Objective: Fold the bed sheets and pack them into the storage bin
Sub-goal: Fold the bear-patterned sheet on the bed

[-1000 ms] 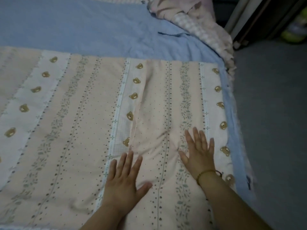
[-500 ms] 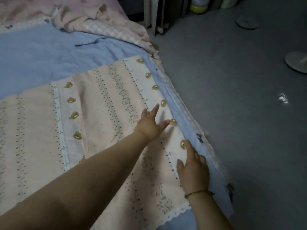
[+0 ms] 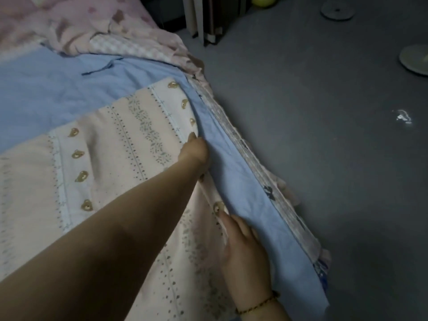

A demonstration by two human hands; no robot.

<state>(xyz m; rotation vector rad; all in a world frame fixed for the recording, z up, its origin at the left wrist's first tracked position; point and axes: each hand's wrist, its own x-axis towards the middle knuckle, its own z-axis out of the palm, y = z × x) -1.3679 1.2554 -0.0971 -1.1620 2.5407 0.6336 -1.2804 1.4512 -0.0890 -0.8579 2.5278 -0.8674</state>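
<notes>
A peach patterned bed sheet (image 3: 111, 158) with small bear prints lies spread on the bed, over a blue sheet (image 3: 234, 181). My left arm reaches across it, and my left hand (image 3: 195, 151) curls its fingers round the peach sheet's right edge, which is lifted a little there. Nearer to me, my right hand (image 3: 243, 246), with a bead bracelet on its wrist, rests at the same edge with fairly straight fingers. The storage bin is not in view.
A crumpled pink quilt (image 3: 97, 31) is heaped at the head of the bed. The bed's lace-trimmed edge (image 3: 254, 163) drops to a grey floor (image 3: 324, 158) on the right. Round flat objects (image 3: 337, 10) and a scrap of white litter (image 3: 404, 117) lie on the floor.
My view has swung to the bed's right side. Both hands went from smoothing the middle of the sheet to its right edge, and my left hand has now closed on that edge.
</notes>
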